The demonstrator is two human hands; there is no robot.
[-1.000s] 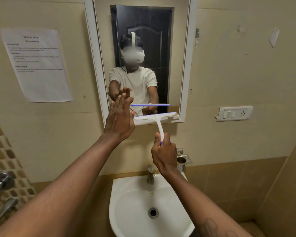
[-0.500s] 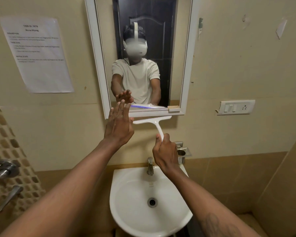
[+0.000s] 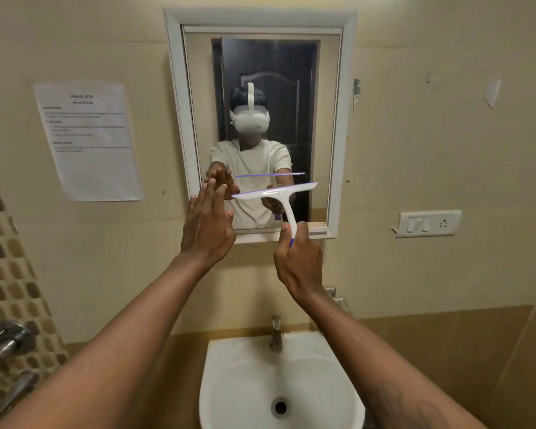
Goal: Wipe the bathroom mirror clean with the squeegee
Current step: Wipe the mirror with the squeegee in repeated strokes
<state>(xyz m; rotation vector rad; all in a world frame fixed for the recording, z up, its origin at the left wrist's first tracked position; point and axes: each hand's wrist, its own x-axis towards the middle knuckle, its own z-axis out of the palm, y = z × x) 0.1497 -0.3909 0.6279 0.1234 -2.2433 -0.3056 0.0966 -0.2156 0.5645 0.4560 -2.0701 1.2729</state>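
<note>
My right hand is closed around the handle of the white plastic squeegee with the blue rubber edge, thumb and fingers wrapped low on the stem so the T-shaped head stands above my fist. My left hand is open and flat, fingers straight and together, holding nothing. Its fingertips are up at the lower left of the glass, just beside the left end of the blade. Whether they touch the glass I cannot tell. I judge it is there to steady me or to guide that end of the blade.

I hold the squeegee by the bottom of its handle so my wrist can press the blade toward the white-framed rectangular wall mirror, with my hand staying below the frame. The head sits across the lower part of the glass, a little right of centre, tilted so its right end is higher than its left. Its reflection shows as a thin blue line just above it, with a gap between the two, so the blade looks to be close to the glass but perhaps not flat on it.

The squeegee is slim: a long narrow white bar, a blue strip along its working edge, and a short curved white stem. A touch of blue shows at my grip. The white ceramic basin lies below, nearer to me.
</note>
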